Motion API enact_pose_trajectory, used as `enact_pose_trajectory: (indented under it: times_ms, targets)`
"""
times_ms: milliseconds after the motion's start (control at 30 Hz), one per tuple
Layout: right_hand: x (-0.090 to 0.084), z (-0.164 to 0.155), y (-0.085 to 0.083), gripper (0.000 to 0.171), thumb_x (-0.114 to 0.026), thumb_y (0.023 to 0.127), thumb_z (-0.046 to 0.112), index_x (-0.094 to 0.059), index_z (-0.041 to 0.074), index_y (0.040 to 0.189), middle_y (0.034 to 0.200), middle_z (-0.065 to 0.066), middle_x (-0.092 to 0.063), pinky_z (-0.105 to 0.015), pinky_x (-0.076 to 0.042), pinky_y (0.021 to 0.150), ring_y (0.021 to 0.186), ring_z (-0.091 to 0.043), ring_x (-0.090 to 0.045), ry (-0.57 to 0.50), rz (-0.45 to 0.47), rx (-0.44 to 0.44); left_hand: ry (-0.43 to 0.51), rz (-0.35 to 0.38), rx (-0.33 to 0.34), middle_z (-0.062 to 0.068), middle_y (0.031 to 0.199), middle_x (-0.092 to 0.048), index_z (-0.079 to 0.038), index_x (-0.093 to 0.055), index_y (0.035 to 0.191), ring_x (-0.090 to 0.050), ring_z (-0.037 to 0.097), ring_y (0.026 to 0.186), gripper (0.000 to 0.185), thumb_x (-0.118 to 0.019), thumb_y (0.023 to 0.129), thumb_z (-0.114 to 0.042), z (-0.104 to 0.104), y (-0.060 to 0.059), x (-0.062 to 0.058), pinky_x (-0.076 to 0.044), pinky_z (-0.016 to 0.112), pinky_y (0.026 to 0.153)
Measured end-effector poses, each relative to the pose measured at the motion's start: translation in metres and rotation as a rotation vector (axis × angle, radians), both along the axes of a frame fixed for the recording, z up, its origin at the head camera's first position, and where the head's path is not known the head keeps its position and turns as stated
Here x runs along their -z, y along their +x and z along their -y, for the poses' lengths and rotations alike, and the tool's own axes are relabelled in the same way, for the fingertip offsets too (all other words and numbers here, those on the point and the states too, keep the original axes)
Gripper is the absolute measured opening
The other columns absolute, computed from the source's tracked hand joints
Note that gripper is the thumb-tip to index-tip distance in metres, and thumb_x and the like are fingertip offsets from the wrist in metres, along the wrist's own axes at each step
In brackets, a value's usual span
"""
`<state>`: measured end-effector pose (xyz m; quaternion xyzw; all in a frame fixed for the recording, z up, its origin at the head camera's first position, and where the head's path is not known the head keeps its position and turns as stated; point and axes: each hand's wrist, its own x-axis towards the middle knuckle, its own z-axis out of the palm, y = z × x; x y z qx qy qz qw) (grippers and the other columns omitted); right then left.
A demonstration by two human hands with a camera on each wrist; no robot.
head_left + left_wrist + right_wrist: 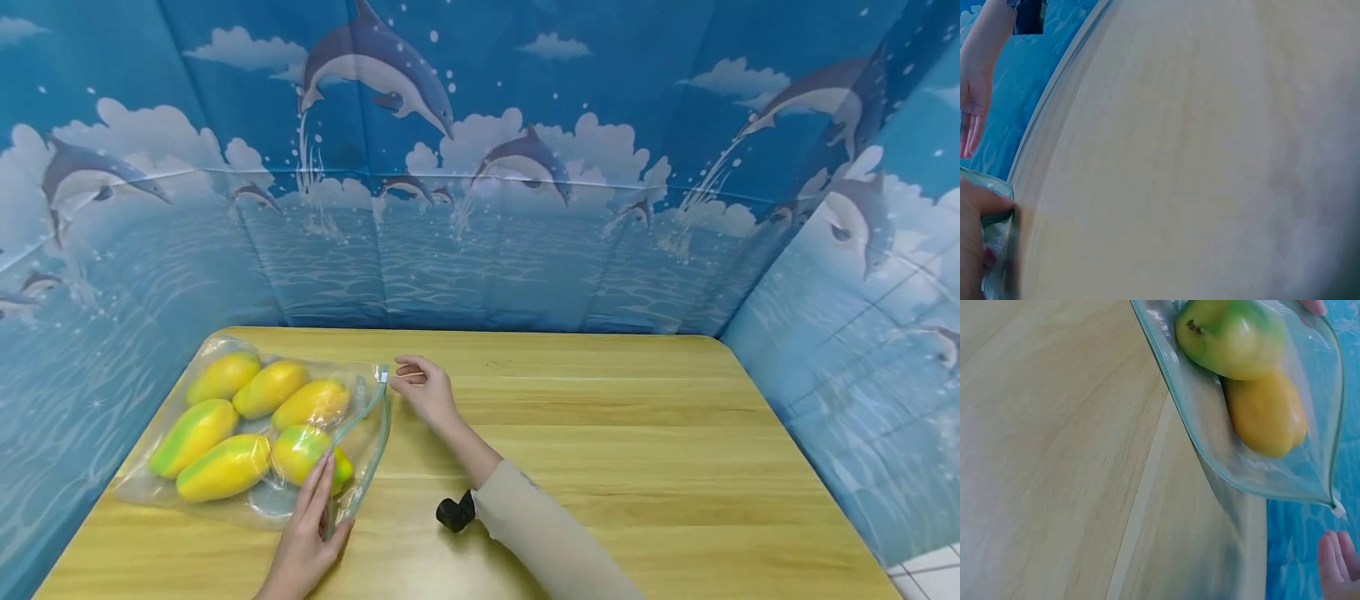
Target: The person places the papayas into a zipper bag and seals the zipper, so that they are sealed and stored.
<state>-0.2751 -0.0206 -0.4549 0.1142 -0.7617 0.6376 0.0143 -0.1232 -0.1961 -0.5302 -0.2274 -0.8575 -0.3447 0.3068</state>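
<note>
A clear zip bag [142, 492] lies on its side at the table's left, its green-edged mouth gaping to the right. Inside are several yellow-and-green fruits [225, 468], long and rounded like mangoes or papayas. My left hand [306, 529] pinches the near end of the mouth between thumb and fingers. By the far end of the mouth, close to the white slider [383, 377], my right hand [429, 398] has its fingers loosely bent and holds nothing. A small gap separates the slider [1339, 509] from the right fingertips [1327, 556] in the right wrist view.
The wooden table [637, 450] extends to the right of the bag. A black device [455, 512] sits at the right wrist, by the sleeve cuff. Behind and on both sides hangs a blue cloth [480, 250] printed with dolphins.
</note>
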Motion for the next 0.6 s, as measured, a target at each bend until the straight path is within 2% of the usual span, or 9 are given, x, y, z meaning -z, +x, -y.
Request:
enact_pose_trajectory:
  times_ms: [233,367,467,600]
  targets:
    - [0.004,0.015,0.000,0.041,-0.070,0.079,0.014,-0.058,0.002,0.117,0.094,-0.009,-0.063,-0.024,-0.052,0.062,0.082,-0.018,-0.062,-0.017,0.086,0.042,-0.003,0.009,-0.003,0.021,0.141,-0.028,0.007,-0.029,0.138,-0.037,0.003,0.069,0.106,-0.078,0.045,0.019,0.000,-0.001,0.000,-0.033,0.005,0.051]
    - [0.007,0.021,0.003,0.042,-0.070,0.079,0.014,-0.058,0.003,0.117,0.093,-0.008,-0.062,-0.022,-0.052,0.060,0.079,-0.016,-0.062,-0.026,0.130,0.039,-0.015,0.006,-0.016,0.021,0.141,-0.028,0.007,-0.029,0.138,-0.040,0.005,0.088,0.107,-0.078,0.044,0.019,0.000,-0.001,0.000,-0.036,0.005,0.055]
    - [0.009,0.023,0.005,0.042,-0.070,0.078,0.012,-0.058,0.000,0.117,0.090,-0.008,-0.061,-0.022,-0.052,0.062,0.077,-0.014,-0.062,-0.037,0.147,0.032,-0.030,-0.002,-0.028,0.021,0.142,-0.028,0.007,-0.029,0.137,-0.034,0.005,0.109,0.107,-0.079,0.043,0.018,0.001,-0.001,0.000,-0.039,0.005,0.064]
    - [0.012,0.026,0.007,0.042,-0.071,0.077,0.009,-0.057,-0.003,0.115,0.086,-0.008,-0.060,-0.020,-0.052,0.063,0.073,-0.011,-0.059,-0.056,0.152,0.031,-0.035,-0.001,-0.035,0.021,0.142,-0.028,0.007,-0.029,0.137,-0.035,0.004,0.107,0.107,-0.079,0.043,0.017,0.001,-0.001,0.000,-0.038,0.004,0.064]
